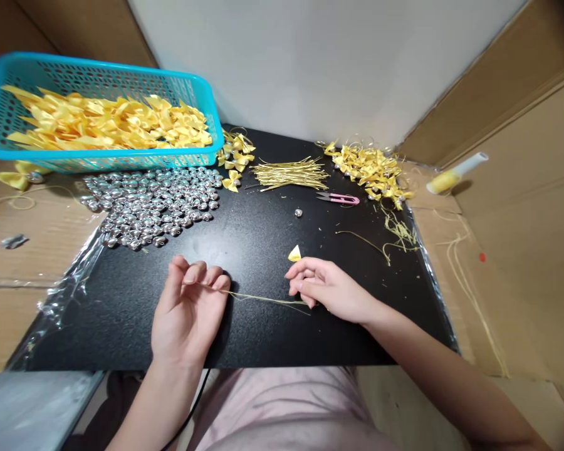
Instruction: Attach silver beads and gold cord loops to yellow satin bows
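A thin gold cord (pixel 263 298) stretches across between my two hands, low over the black table. My left hand (pixel 190 313) is turned palm up, its curled fingers closed on one end of the cord. My right hand (pixel 326 288) has its fingers bent together around the cord's other end, where loose strands show; the exact grip is partly hidden. Just beyond my right fingertips a small yellow ribbon bow (pixel 294 253) shows, partly covered by the hand; I cannot tell whether the fingers touch it. A single silver bead (pixel 298 213) lies farther back.
A blue basket (pixel 122 153) of yellow bows stands back left, with many silver beads (pixel 155 200) before it. Gold cords (pixel 289 173) lie at the back middle, pink thread snips (pixel 341 198) beside them. Bows with beads (pixel 371 169) and cord scraps (pixel 399 233) lie right.
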Demonstrator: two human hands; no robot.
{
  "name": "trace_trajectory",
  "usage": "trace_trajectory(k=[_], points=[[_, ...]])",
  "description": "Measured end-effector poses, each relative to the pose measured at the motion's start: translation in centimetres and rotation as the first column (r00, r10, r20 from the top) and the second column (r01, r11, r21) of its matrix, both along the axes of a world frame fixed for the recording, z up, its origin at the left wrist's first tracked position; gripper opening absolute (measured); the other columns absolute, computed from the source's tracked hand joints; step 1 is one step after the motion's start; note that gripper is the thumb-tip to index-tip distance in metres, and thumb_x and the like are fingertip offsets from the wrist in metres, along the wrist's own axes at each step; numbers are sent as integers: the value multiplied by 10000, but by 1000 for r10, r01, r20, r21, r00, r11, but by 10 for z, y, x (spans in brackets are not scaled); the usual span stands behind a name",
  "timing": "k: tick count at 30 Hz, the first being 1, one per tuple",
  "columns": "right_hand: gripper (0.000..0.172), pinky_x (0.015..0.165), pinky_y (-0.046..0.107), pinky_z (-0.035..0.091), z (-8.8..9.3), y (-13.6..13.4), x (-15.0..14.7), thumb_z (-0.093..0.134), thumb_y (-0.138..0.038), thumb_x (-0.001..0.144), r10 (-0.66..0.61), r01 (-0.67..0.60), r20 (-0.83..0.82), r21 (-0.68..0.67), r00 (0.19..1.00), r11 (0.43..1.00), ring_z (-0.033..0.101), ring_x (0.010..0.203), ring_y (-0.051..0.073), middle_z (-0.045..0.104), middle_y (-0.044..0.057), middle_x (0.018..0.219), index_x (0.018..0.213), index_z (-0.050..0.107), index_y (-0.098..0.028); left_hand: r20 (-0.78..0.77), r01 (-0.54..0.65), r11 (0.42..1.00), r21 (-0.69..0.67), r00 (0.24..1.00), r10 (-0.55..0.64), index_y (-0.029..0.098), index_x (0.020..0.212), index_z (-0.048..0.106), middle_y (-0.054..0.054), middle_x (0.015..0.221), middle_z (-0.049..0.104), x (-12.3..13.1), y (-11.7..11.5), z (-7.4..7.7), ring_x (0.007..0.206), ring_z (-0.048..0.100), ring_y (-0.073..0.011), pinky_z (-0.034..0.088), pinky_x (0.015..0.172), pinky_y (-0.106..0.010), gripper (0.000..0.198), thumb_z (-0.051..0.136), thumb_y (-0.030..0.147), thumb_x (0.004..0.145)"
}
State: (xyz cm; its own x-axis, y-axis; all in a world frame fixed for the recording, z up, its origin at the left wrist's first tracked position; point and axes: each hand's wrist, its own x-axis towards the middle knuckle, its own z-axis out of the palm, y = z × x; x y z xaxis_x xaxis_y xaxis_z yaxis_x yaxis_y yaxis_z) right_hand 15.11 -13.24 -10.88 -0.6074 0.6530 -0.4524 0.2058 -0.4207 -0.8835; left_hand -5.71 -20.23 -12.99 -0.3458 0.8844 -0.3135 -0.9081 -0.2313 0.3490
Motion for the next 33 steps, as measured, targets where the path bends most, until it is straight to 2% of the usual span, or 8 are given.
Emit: trace_trajectory(k=[5, 9, 13, 20, 25, 33], points=[[79, 572, 217, 353, 5, 0, -2, 522, -128, 807, 85, -103, 140, 124, 986, 987, 484, 604, 77, 574, -22, 682, 843, 589, -149, 2, 6, 1000, -6, 1000, -6, 199, 833, 654, 70, 561, 510, 1, 1, 1, 535, 474, -109, 471, 499, -240, 205, 815, 168, 710], [80, 528, 221, 304, 6, -2, -1, 553, -200, 826, 161, -193, 191, 162, 968, 968, 410, 555, 79, 467, -55, 600, 834, 610, -144, 1, 1, 1000, -1, 1000, -1, 198, 829, 649, 70, 564, 510, 1, 1, 0, 533, 466, -108, 471, 500, -240, 191, 806, 175, 723], [76, 505, 214, 278, 7, -4, 0, 564, -197, 820, 202, -243, 211, 191, 956, 951, 372, 536, 75, 423, -68, 579, 841, 611, -141, 2, 7, 1000, 3, 1000, -7, 201, 833, 653, 70, 562, 510, 0, 0, 0, 538, 468, -108, 469, 507, -237, 197, 810, 175, 718], [85, 487, 206, 261, 8, -5, -1, 541, -105, 770, 187, -247, 262, 218, 947, 944, 344, 515, 67, 404, -73, 544, 783, 619, -135, 1, 7, 1000, 6, 1000, -7, 200, 833, 651, 69, 564, 507, 1, 0, 0, 537, 462, -108, 455, 511, -237, 172, 794, 181, 741], [110, 483, 205, 268, 6, -5, -1, 525, -113, 781, 182, -246, 271, 227, 945, 942, 356, 512, 69, 435, -60, 543, 764, 630, -139, -3, 3, 1000, -14, 1000, -3, 203, 824, 648, 64, 550, 493, 2, 1, 3, 527, 463, -108, 440, 503, -237, 102, 746, 195, 798], [101, 477, 199, 265, 8, -7, -1, 538, -113, 770, 172, -246, 272, 270, 947, 931, 352, 496, 61, 427, -64, 537, 685, 571, -157, -3, -1, 1000, -14, 1000, 1, 206, 833, 650, 64, 550, 491, 1, 1, 2, 529, 463, -108, 444, 502, -238, 110, 752, 195, 792]])
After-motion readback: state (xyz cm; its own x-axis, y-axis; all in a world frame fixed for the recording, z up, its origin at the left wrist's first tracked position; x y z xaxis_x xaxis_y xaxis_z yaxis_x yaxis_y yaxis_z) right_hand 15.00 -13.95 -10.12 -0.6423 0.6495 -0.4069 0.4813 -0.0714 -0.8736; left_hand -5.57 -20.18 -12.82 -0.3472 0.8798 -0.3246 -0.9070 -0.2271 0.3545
